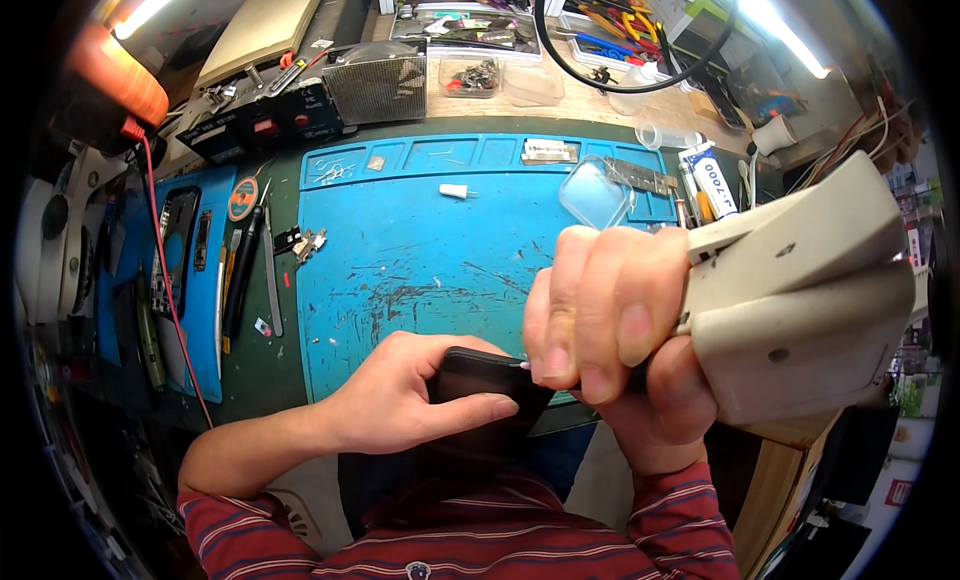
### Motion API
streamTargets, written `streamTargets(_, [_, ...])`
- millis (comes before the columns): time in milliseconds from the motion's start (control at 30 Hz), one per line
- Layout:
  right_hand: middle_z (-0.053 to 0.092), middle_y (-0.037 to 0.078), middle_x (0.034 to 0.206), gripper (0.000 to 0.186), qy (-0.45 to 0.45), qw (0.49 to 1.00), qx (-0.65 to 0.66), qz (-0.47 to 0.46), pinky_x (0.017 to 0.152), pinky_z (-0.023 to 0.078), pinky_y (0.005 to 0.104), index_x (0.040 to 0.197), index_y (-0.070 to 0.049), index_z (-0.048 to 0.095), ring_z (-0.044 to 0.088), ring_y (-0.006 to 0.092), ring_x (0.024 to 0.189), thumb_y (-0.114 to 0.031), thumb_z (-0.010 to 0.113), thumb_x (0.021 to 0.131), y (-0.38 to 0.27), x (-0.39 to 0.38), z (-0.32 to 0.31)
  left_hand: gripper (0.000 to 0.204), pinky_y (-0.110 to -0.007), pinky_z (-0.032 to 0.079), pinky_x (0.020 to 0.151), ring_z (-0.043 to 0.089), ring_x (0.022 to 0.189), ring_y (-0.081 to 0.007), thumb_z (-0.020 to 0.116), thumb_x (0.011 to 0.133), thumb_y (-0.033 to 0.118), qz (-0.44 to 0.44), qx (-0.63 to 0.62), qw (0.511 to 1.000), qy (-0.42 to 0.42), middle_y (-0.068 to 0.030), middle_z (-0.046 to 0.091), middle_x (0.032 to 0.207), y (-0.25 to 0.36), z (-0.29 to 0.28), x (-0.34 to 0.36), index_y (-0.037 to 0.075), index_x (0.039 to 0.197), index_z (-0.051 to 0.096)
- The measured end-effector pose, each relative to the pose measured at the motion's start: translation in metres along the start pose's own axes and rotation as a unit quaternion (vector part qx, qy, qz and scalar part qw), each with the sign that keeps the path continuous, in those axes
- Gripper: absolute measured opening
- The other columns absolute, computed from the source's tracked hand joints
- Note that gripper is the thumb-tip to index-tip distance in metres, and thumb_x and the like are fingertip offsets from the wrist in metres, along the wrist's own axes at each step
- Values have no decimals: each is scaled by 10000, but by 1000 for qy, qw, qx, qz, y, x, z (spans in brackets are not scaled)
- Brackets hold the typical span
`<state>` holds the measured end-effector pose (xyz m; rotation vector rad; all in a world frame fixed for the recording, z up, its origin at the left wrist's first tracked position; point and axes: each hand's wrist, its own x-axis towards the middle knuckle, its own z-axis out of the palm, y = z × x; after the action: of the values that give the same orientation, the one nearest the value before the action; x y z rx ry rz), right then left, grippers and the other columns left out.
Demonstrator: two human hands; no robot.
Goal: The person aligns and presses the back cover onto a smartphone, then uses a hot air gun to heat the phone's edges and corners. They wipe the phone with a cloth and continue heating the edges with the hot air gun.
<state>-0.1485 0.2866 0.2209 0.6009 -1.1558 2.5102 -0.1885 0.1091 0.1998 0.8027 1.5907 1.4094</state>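
Note:
My left hand [395, 395] is closed round a black smartphone [470, 415], its thumb lying across the dark face. The phone is tilted above the near edge of the blue work mat. My right hand [625, 320] is wrapped round the near end of a bulky beige plastic tool [800, 310] with screw holes in its body; its exact kind is not clear. A small pale tip [524, 365] pokes out by my right fingers at the phone's top right corner. Whether it touches the phone is hard to tell. On the mat lies a small white cap-like piece [457, 191].
The scratched blue mat [400, 240] has a clear plastic lid [595, 192] at its far right. A glue tube [708, 180] lies beyond it. Tweezers [272, 280], a black pen-shaped tool [243, 280] and an opened phone frame [175, 250] lie left. Parts boxes [470, 77] stand behind.

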Motion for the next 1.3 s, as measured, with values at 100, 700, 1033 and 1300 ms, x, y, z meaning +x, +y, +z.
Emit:
streamTargets(100, [524,-2,653,330,-5,1000,1,-2,564,462,278,813,-123,501,520,145,662,-381,705,838,-1,0,-1,295,-253,505,707,627,773,-93,720,836,204,3,-15,1000,2,-51,693,869,-1,1,0,33,1067,656])
streamTargets(700, [542,2,630,340,60,988,-99,98,540,458,275,799,-111,532,523,149,647,-373,749,801,-24,6,17,293,-245,504,714,616,786,-76,713,846,182,-3,-25,1000,-3,-40,690,877,3,0,0,11,1073,641])
streamTargets(1033, [536,0,627,345,-15,999,-33,25,548,454,276,796,-110,528,518,145,644,-382,740,807,-5,2,-6,300,-240,501,708,608,789,-70,714,846,178,-20,-35,999,1,-38,684,881,4,1,-2,2,1076,635])
streamTargets(1300, [525,-1,635,328,-34,997,-50,57,568,450,277,824,-107,519,510,141,663,-376,705,837,-10,1,-10,309,-246,498,721,603,798,-73,713,847,195,-23,-27,999,3,-31,682,882,3,2,-1,7,1079,635])
